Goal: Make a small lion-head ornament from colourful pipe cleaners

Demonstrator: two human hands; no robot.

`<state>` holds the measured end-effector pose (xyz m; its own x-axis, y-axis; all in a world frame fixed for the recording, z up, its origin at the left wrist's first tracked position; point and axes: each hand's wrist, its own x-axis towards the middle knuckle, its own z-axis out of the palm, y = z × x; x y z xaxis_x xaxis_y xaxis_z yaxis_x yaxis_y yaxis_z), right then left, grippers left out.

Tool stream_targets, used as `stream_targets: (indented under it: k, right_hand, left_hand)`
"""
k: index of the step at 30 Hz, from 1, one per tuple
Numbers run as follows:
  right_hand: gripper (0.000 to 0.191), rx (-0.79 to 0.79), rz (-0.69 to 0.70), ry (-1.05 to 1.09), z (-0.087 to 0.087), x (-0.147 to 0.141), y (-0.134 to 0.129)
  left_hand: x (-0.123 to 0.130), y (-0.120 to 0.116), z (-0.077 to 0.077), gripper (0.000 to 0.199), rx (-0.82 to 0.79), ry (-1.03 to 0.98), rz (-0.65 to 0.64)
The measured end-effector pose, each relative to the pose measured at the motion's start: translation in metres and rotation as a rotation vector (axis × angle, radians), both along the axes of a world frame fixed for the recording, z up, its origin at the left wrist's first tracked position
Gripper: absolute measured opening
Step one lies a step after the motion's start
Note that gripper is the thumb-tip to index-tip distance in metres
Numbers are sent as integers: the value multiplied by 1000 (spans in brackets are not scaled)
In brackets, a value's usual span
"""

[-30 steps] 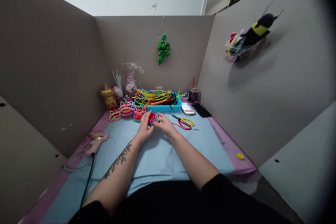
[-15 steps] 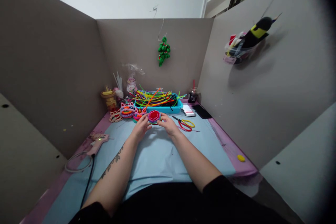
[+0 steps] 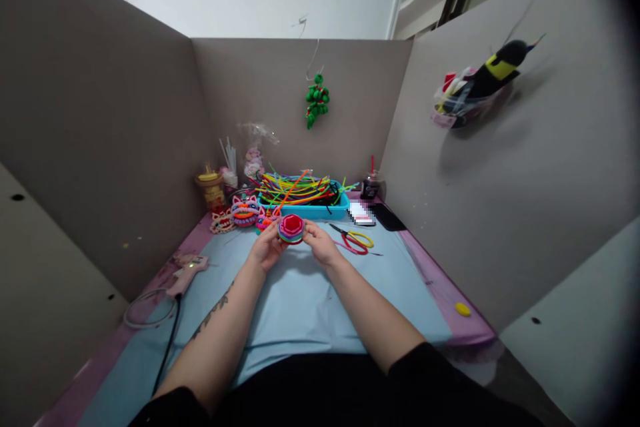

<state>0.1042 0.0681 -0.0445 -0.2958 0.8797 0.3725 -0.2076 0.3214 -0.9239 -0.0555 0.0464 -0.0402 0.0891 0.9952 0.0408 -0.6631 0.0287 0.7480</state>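
Note:
Between my two hands is a small round pipe-cleaner piece [image 3: 291,229], red on top in a six-sided shape, with pink, purple and green bands down its side. My left hand [image 3: 268,247] grips its left edge, fingers partly under it. On the right edge, my right hand [image 3: 320,242] holds it with thumb and fingers. Just beyond my left hand lie several fuzzy looped pieces, among them a purple and pink one with pointed ears [image 3: 245,212]. Scissors [image 3: 356,240] with red and yellow handles rest open to the right of my right hand.
A blue tray [image 3: 320,211] heaped with coloured pipe cleaners stands at the back. A pink glue gun [image 3: 187,275] with its cord lies left. A phone [image 3: 361,212], a dark flat object [image 3: 387,217] and a yellow disc [image 3: 463,309] are right. Grey panels [image 3: 450,213] enclose the table.
The round piece has tipped so more of its banded side shows, and it sits slightly lower. My left fingers have shifted further under it. The whole view has moved slightly.

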Motion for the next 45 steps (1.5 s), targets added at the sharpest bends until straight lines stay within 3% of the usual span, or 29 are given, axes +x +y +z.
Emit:
stream_targets:
  k: [3,6,11,14,17,25,34,40,45]
  right_hand:
    - [37,22,-169,17,-3,-1,2]
    - [33,39,-206,0,-5,2,5]
    - [33,-23,-2,48,1,2,1]
    - [44,-198,138,191,7,0,-5]
    - [44,-356,180,287,9,-1,-9]
    - [41,-361,312,243,8,4,-7]
    - [30,-323,24,208,11,17,-1]
    - [39,-333,371,164,13,19,-10]
    - [35,-401,455,142,14,16,-17]
  left_hand:
    - [2,-2,-1,28,0,-48,-65]
    - [3,-5,-1,38,84,-22,-117]
    - [4,-5,0,47,197,55,-92]
    - [3,-5,1,53,219,72,-94]
    - [2,-6,2,56,237,85,-108]
    - [-1,-9,3,56,239,110,-74]
    - [-8,-10,5,60,203,65,-145]
    - [-11,-12,4,64,132,140,-275]
    - [-12,-9,1,63,81,136,-262]
